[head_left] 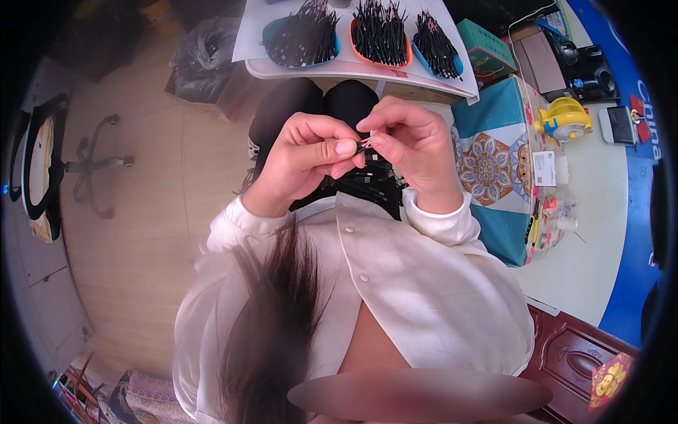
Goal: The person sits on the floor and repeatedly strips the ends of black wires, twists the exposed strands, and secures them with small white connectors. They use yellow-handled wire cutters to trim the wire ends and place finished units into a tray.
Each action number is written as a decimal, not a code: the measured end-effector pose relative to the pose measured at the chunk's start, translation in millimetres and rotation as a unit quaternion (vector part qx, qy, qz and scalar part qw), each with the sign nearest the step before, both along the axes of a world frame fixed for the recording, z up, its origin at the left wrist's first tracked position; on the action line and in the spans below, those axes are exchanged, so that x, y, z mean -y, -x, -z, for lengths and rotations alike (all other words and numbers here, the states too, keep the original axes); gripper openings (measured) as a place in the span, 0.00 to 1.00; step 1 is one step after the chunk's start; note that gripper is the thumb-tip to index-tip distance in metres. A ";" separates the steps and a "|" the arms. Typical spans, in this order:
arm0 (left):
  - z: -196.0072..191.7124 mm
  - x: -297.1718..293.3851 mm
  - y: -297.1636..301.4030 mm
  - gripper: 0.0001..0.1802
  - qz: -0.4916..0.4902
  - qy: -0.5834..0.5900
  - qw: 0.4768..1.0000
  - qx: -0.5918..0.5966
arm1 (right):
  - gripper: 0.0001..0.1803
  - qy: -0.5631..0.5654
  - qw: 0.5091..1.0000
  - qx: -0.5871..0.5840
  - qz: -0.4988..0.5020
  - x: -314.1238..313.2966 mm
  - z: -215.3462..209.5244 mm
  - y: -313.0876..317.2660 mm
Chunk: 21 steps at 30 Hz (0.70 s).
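Note:
My left hand [308, 152] and my right hand [411, 141] meet above my lap, fingertips pinched together on a small black wire piece [365, 145] with a pale tip. A pile of similar black wire pieces [371, 180] lies in my lap just below the hands. White sleeves cover both forearms.
A white table [353, 69] ahead carries a blue tray [282, 28], an orange tray [404, 58] and another blue tray [455, 67], each heaped with black wire pieces. To the right stand a patterned teal-covered box [494, 162] and a yellow fan [565, 120]; an office chair base [95, 166] stands left.

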<state>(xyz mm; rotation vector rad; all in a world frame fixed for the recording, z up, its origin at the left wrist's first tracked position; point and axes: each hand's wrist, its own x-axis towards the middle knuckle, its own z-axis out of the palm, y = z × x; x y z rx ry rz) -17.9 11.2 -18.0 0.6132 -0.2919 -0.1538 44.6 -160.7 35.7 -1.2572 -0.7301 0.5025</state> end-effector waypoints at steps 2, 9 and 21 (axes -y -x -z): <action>0.0 -0.3 -0.5 0.07 0.028 0.027 0.999 -0.012 | 0.10 -0.022 1.000 0.012 -0.007 0.0 1.0 -1.2; 1.1 0.7 -2.0 0.07 0.058 0.074 0.995 -0.030 | 0.07 -0.031 0.997 0.072 0.021 2.5 6.0 -3.7; -1.4 2.2 10.4 0.09 -0.135 -0.163 0.976 0.043 | 0.06 -0.077 0.968 -0.218 -0.096 -9.0 16.1 -3.7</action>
